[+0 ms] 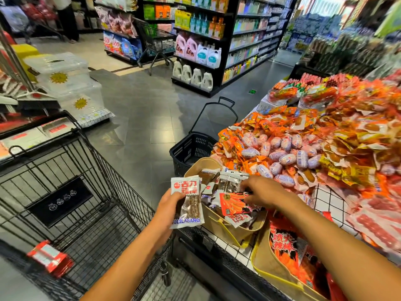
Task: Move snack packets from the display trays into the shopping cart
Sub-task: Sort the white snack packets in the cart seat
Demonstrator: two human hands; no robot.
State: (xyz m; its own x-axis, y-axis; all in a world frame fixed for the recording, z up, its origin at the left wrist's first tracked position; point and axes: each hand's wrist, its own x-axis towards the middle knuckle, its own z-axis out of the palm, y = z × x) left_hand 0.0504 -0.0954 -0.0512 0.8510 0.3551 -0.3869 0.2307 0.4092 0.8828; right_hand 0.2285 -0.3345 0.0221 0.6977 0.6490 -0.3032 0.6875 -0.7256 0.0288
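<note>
— While the left hand (171, 205) grips a white plastic snack packet with a brown stick showing through it (188, 200), how much has gone across, would you say?
— Very little, by my reckoning. One red rectangular packet (51, 258) lies on the floor of the black wire shopping cart (112, 170), near its close corner. I see nothing else in there.
— And the white one?
— It's held upright in the air, between the cart's rim and the tan paper display tray (217, 224), not yet over the cart.
— The right hand (265, 192)?
— Down in that tray, fingers curled on the top edge of a red-orange foil packet (234, 205), which lies on the heap of others. Lifted? I'd say not.
— So what's left?
— Nearly everything. That tray is full, a second tan tray (263, 257) beside it holds big red bags, and the wire-grid worktop (332, 200) behind is piled with orange and pink packets. Two packets are in hand, and neither is in the cart.
</note>
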